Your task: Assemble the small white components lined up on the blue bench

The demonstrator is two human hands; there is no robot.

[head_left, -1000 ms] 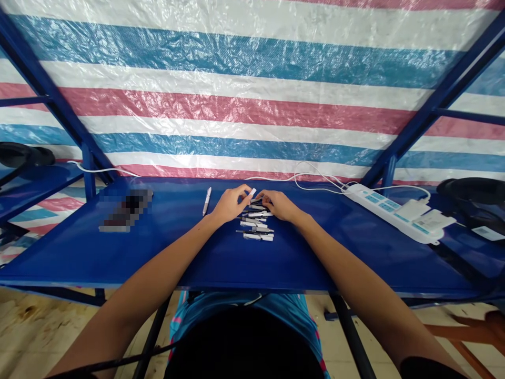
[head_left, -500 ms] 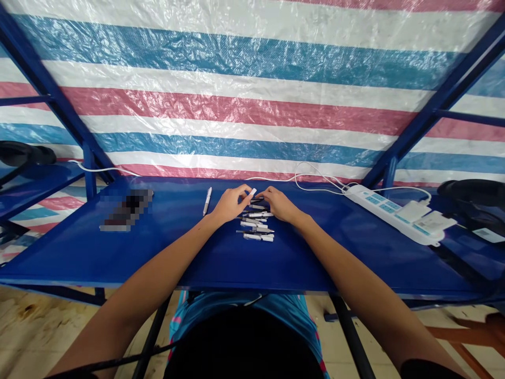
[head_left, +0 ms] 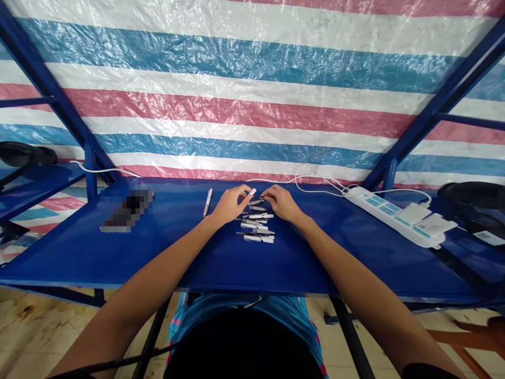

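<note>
Between thumb and fingers, my left hand (head_left: 231, 203) pinches a short white pen part (head_left: 253, 192). My right hand (head_left: 281, 203) is closed on a thin dark rod (head_left: 259, 197), which looks like a pen refill and points toward the left hand. Just below both hands lie several pen parts, among them white barrels (head_left: 258, 239), grey-tipped pieces (head_left: 263, 231) and dark refills (head_left: 245, 233), roughly in rows. To the left of my left hand rests a whole white pen (head_left: 207, 202) on the blue table (head_left: 221, 263).
A power strip (head_left: 390, 210) with plugged-in adapters and white cables (head_left: 315, 188) lies at the right. A blurred-out dark object (head_left: 128, 210) is on the left. Blue metal posts (head_left: 418, 121) and a striped sheet (head_left: 236, 105) stand behind.
My right hand has lifted slightly off the pen parts, with the thin dark rod now showing in its fingertips. The left hand has barely moved.
</note>
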